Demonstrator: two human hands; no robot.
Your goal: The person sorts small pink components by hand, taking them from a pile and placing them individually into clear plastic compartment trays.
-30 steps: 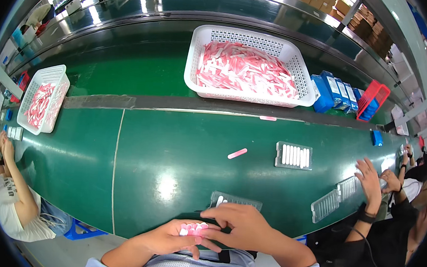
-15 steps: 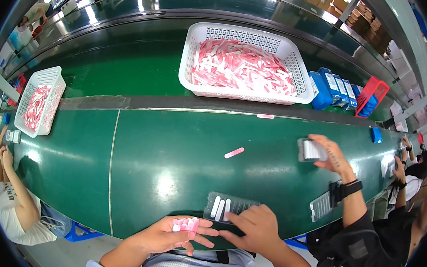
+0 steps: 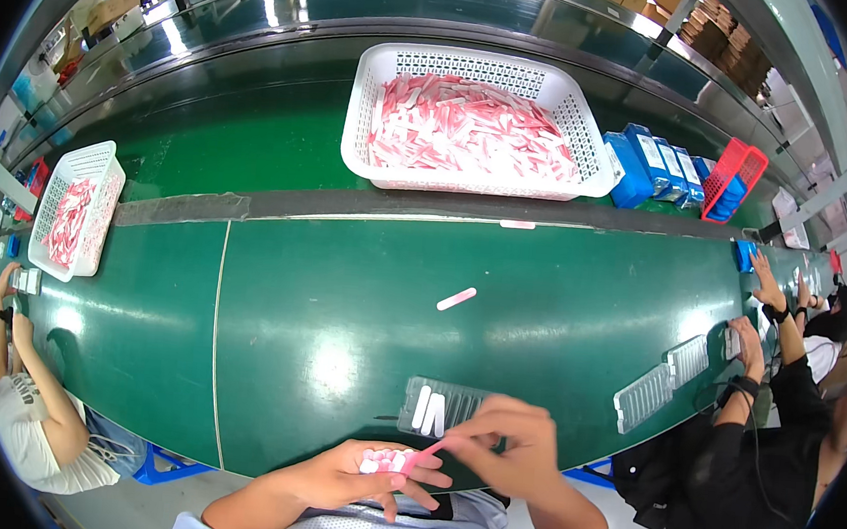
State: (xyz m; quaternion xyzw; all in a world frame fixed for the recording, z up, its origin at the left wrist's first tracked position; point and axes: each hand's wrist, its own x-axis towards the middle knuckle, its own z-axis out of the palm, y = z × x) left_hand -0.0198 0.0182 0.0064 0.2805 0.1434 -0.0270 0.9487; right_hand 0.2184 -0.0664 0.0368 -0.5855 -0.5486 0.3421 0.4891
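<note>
My left hand [image 3: 322,477] lies palm up near the table's front edge, cradling a bundle of small pink and white nail files [image 3: 380,461]. Between the thumb and fingertips of my right hand [image 3: 516,449] is a single pink nail file [image 3: 427,451], its other end at the bundle. Just beyond my hands sits a clear ribbed plastic tray [image 3: 471,400]. Several white-faced nail files [image 3: 429,410] lie in its left part; my right hand hides part of its near right side. One loose nail file [image 3: 457,299] rests farther out on the green table.
A large white basket [image 3: 358,110] heaped with nail files stands at the back; a smaller one [image 3: 103,210] is at far left. Blue packs [image 3: 650,163] and a red basket [image 3: 734,180] stand back right. A co-worker's hands [image 3: 751,340] are at right, beside an open clear case [image 3: 644,399].
My right hand has come from the tray back to the bundle and now pinches one file. The co-worker's hands have shifted right, away from the table's middle; the case there now shows more fully.
</note>
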